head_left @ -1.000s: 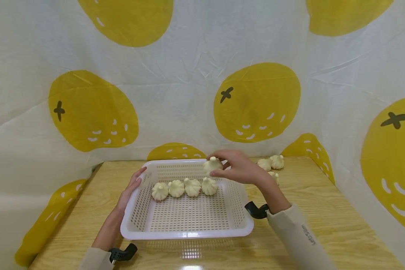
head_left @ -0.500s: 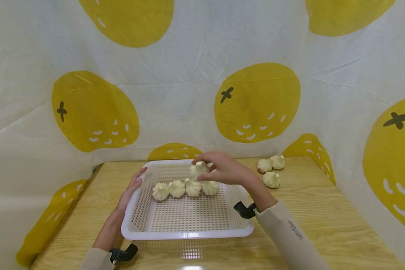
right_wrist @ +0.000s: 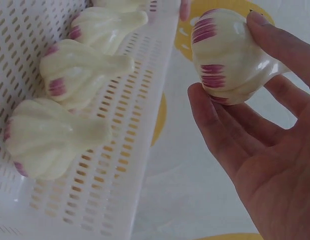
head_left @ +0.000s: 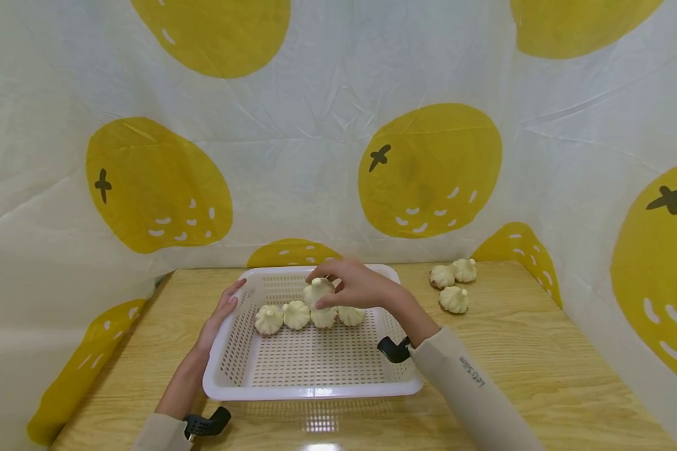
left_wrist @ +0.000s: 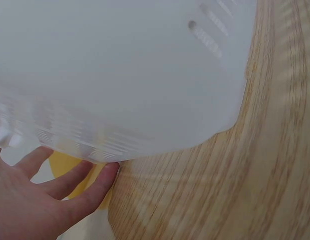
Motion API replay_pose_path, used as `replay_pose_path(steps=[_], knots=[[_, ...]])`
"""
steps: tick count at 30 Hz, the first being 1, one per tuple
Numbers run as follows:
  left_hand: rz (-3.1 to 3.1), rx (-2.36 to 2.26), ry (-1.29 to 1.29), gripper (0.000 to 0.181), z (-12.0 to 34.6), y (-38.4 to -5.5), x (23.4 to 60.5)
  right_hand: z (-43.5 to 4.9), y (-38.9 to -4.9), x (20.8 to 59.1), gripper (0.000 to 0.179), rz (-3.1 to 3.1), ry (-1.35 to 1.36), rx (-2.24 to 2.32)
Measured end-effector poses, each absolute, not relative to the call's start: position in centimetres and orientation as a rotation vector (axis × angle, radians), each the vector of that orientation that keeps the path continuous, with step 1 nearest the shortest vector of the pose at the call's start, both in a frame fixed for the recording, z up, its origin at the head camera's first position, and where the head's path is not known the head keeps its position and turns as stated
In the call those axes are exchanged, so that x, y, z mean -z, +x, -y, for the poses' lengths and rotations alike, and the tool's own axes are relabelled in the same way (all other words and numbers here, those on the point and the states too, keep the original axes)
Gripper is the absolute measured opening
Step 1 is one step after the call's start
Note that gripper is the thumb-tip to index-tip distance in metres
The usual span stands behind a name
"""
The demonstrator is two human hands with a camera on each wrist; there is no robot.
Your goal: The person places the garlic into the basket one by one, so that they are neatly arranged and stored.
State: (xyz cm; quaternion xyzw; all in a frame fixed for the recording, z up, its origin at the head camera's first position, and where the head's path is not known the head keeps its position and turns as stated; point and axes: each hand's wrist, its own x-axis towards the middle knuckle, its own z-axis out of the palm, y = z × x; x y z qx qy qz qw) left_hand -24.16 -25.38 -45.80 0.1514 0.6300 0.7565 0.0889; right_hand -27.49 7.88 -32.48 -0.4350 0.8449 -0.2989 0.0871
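Note:
My right hand [head_left: 358, 285] pinches a cream-coloured garlic bulb [head_left: 318, 291] between thumb and fingers, above the back part of a white plastic basket [head_left: 316, 393]. Purple streaks mark this held garlic [right_wrist: 225, 57] in the right wrist view. Several similar garlic bulbs [head_left: 268, 320] sit in a row inside the basket; the held one partly covers another garlic bulb [head_left: 323, 318] of that row. At the basket's left side rests my left hand [head_left: 217, 319]. Its fingers [left_wrist: 97, 190] are spread and touch the basket's outer wall in the left wrist view.
Right of the basket, three more garlic bulbs [head_left: 454, 300] lie together on the wooden table [head_left: 519, 351]. A white cloth [head_left: 299, 175] with large yellow fruit shapes hangs behind the table and along its sides.
My right hand has moved left over the basket with the garlic bulb and lowered slightly. The loose bulbs on the table have come fully into sight. My left hand stays where it was.

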Motion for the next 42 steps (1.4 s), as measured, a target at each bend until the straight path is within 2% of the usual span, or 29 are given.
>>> replay_pose_path(steps=[8, 15, 23, 42], knots=[[-1.869, -2.238, 0.442, 0.054, 25.5, -24.3, 45.9, -6.5, -27.8, 33.7, 0.04, -2.469, -1.322, 0.814], [-1.879, -2.23, 0.432, 0.054, 25.5, -24.2, 45.8, -5.1, -27.9, 34.3, 0.048, -2.462, -1.335, 0.747], [-1.88, -2.232, 0.44, 0.054, 25.5, -24.2, 45.8, -3.9, -28.1, 35.2, 0.045, -2.462, -1.297, 0.683], [-1.898, -2.234, 0.426, 0.053, 25.2, -24.2, 45.8, -1.1, -28.0, 36.7, 0.051, -2.34, -1.304, 0.631]])
